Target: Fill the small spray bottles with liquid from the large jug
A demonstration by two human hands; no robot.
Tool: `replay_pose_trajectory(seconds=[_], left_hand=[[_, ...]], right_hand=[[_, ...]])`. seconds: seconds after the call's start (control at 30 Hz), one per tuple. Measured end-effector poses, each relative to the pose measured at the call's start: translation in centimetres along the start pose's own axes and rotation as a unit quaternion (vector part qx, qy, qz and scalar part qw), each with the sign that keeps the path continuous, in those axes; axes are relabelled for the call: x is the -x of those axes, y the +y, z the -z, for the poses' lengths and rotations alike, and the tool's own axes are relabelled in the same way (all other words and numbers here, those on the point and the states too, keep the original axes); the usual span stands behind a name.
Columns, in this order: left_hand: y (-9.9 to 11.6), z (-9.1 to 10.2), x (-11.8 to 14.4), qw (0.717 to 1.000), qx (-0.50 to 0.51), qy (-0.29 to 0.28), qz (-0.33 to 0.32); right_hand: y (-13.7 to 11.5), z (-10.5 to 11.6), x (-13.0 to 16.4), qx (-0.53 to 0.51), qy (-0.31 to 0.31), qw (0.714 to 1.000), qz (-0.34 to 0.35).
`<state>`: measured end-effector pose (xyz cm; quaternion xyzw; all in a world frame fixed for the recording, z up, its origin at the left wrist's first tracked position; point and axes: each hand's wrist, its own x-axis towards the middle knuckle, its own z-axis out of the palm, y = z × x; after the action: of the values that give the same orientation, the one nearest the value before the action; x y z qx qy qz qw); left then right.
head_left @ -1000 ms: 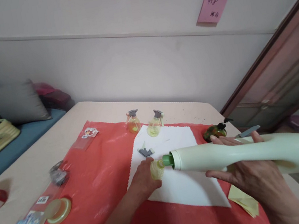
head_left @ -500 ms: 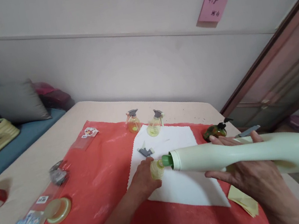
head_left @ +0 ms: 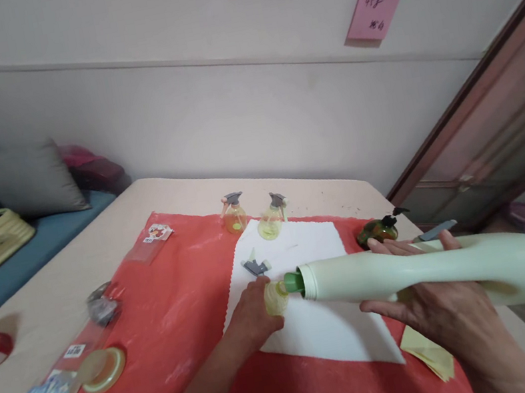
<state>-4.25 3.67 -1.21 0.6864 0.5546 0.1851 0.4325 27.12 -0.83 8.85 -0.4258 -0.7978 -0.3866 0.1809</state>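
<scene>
- Head view: our right hand (head_left: 441,317) has its grip wrapped from below around a large pale green bottle (head_left: 437,267), held nearly level above the desk, with its green spout (head_left: 294,281) pointing left.
- Our left hand (head_left: 251,313) has its grip closed around a small yellow bottle (head_left: 275,297), which stands open-topped on a white cloth (head_left: 315,322) near the middle of the desk.
- The green spout meets the mouth of the small yellow bottle.
- A grey spray head (head_left: 256,266) lies on the white cloth just behind our left hand.
- Two small spray bottles (head_left: 234,215) (head_left: 271,220) stand upright near the far edge of the red sheet (head_left: 175,307).
- A dark pump bottle (head_left: 377,229) lies toward the far right corner.
- A round yellow lid (head_left: 102,369) and packets (head_left: 48,392) sit by the near left edge of the desk (head_left: 55,287).
- A folded yellow paper (head_left: 429,350) lies near the right edge, under our right wrist.
</scene>
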Motion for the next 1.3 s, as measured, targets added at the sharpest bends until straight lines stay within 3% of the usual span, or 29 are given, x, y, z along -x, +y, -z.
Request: replay_pose_trajectory(seconds=[1.3], left_hand=[[0.17,0.22,0.00,1.000,-0.011,-0.011,-0.006]], right_hand=[[-0.16,-0.16,0.37,-0.030,-0.013,0.999,-0.028]])
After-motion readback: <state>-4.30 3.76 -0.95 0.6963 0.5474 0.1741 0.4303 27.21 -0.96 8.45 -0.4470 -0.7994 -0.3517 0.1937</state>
